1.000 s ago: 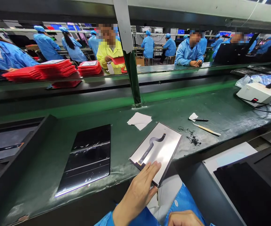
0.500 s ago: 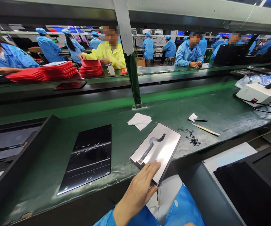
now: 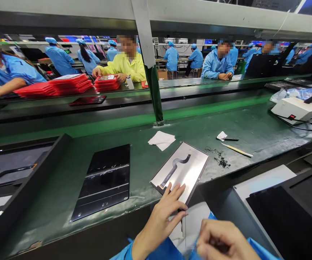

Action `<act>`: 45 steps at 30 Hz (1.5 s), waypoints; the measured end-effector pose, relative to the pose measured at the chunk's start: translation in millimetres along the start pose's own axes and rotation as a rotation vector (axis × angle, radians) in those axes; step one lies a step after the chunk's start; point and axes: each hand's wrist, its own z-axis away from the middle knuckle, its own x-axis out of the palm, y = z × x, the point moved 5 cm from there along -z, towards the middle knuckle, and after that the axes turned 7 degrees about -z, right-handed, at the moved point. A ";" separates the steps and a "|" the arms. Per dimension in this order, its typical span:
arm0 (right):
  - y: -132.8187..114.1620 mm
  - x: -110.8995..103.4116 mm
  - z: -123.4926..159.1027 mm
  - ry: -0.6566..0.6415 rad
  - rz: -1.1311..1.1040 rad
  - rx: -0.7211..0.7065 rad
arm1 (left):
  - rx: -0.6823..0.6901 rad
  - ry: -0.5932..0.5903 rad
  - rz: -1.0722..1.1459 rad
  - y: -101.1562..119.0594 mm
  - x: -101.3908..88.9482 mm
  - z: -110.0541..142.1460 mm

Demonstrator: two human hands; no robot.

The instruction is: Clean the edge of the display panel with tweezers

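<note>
A silvery display panel [image 3: 184, 168] with a dark flex cable lies back-up near the front edge of the green bench [image 3: 226, 119]. My left hand [image 3: 161, 218] rests on its near corner, fingers stretched out flat and slightly spread. My right hand [image 3: 223, 242] is low at the bottom edge, fingers curled together in a pinch; what they hold is hidden. A second panel [image 3: 104, 180], dark and glossy, lies flat to the left of the silvery one.
White wipes [image 3: 161, 139], a thin stick [image 3: 237, 150], a small dark tool [image 3: 230, 139] and black debris [image 3: 220, 159] lie beyond the panel. A white box with cables [image 3: 294, 108] sits far right. Dark trays flank me left [image 3: 15, 180] and right [image 3: 294, 213]. Workers sit behind red stacks [image 3: 71, 83].
My right hand has risen into view at the bottom with its fingers pinched. My left hand's fingers have spread a little on the panel's corner. The panel has not moved.
</note>
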 end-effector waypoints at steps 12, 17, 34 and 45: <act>46.2 -16.9 -37.1 0.309 0.338 -0.084 | -0.036 0.028 0.016 2.1 -0.4 -10.5; 57.4 -16.0 -40.3 0.218 0.234 -0.069 | -0.076 -0.051 -0.020 -3.8 1.5 -22.8; 73.0 -14.2 -40.6 0.259 -0.031 -0.015 | 0.109 -0.253 -0.242 2.9 1.5 -42.9; 80.0 -5.1 -37.3 0.288 -0.131 0.085 | 0.137 -0.103 -0.423 24.0 6.4 -23.9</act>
